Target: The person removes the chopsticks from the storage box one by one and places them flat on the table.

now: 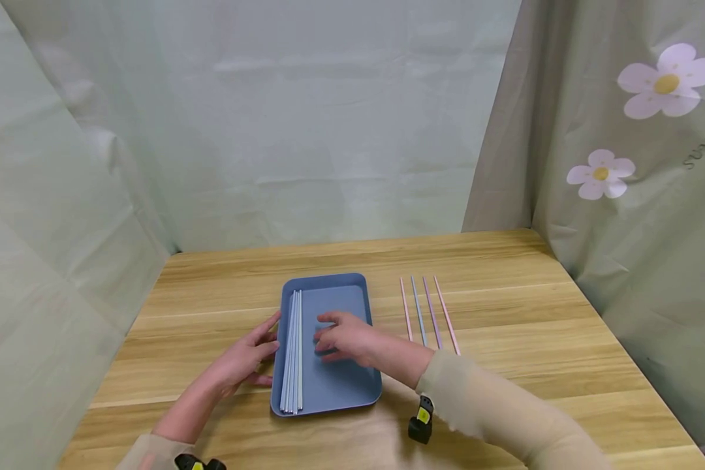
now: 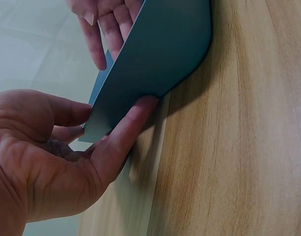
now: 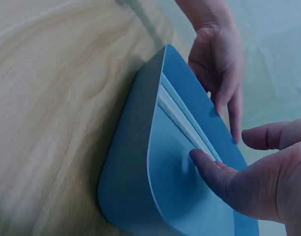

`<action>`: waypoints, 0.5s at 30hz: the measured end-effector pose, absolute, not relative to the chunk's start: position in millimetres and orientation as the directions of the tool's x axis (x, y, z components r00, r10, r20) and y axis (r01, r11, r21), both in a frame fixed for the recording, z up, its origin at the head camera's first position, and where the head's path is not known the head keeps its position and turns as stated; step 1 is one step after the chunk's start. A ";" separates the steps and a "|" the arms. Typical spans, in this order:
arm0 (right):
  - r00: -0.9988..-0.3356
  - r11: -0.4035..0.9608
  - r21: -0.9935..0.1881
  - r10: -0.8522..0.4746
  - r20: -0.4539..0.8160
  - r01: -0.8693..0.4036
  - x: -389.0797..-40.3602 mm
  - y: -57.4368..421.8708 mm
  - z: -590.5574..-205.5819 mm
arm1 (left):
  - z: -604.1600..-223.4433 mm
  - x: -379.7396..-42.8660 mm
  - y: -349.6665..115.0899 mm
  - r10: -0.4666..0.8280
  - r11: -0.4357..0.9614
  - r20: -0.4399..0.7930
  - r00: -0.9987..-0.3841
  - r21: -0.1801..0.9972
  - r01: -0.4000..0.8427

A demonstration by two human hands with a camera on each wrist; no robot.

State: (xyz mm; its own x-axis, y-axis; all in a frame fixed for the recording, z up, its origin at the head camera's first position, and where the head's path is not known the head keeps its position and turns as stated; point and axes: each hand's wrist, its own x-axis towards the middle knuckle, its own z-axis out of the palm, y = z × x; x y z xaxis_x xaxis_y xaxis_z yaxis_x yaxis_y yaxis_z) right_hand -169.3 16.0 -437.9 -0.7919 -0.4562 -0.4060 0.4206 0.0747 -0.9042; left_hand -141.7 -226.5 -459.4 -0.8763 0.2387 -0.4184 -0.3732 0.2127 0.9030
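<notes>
A blue-grey rectangular tray [image 1: 343,390] lies on the table, with a bundle of silvery-white chopsticks [image 1: 294,352] along its left inner side. My left hand [image 1: 241,362] is at the tray's left side, its fingers against the outer wall [image 2: 155,59]. Over the tray's middle hovers my right hand [image 1: 346,339], fingers spread and holding nothing, to the right of the bundle. In the right wrist view its fingertips come close to the pale chopsticks [image 3: 182,118]. Right of the tray several coloured chopsticks [image 1: 431,313], pink, blue and purple, lie side by side; the right forearm partly hides their near ends.
The wooden table [image 1: 534,326] extends around the tray on all sides. Pale curtains [image 1: 329,130] enclose its back and sides, and the right one [image 1: 652,228] carries printed flowers. A black and yellow wrist device [image 1: 423,418] is strapped near the right sleeve.
</notes>
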 end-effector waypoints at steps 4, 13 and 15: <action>-0.782 0.057 -0.894 -0.462 -0.418 0.444 -167.5 10.7 -439.3 | -458.8 -141.1 -226.8 0.255 0.214 -0.413 -0.874 0.906 -0.366; -0.762 0.006 -0.856 -0.454 -0.462 0.516 -168.1 2.2 -442.9 | -458.0 -142.0 -225.6 0.243 0.208 -0.420 -0.874 0.903 -0.376; -0.759 0.002 -0.852 -0.453 -0.467 0.523 -167.4 -1.0 -443.9 | -457.7 -142.0 -225.4 0.240 0.211 -0.421 -0.875 0.902 -0.376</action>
